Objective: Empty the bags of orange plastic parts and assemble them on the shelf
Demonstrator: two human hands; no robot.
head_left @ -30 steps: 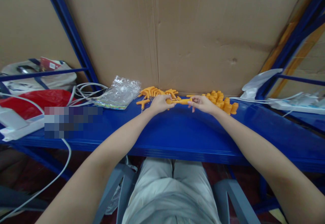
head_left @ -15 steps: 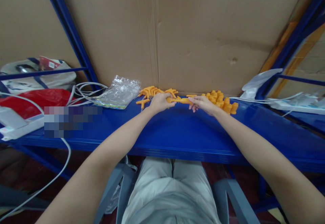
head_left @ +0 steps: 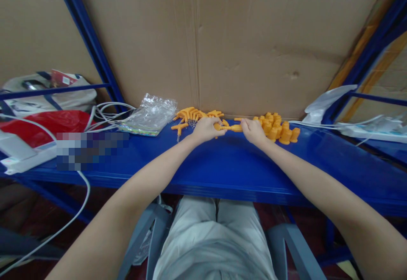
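Observation:
My left hand (head_left: pixel 208 130) is closed on one end of an orange plastic piece, above the blue table. The orange piece (head_left: pixel 234 128) stretches between both hands. Its other end is gripped by my right hand (head_left: pixel 253 131), whose fingers are wrapped round it. Behind and left of my left hand lie orange branched pieces (head_left: pixel 187 113) with small chains. A single T-shaped orange piece (head_left: pixel 179 128) with a chain lies in front of them. Several orange cylindrical parts (head_left: pixel 285 134) stand just right of my right hand.
A clear plastic bag (head_left: pixel 152 115) lies on the blue table (head_left: pixel 219 165) at the left, beside white cables (head_left: pixel 108 112), a red bag (head_left: pixel 66 123) and a white power strip (head_left: pixel 28 159). Cardboard (head_left: pixel 241 47) rises behind. A white bag (head_left: pixel 326 102) is at the back right.
My left hand has shifted slightly right with the orange piece. My right hand has turned, and its fingers, partly spread before, now wrap round the piece.

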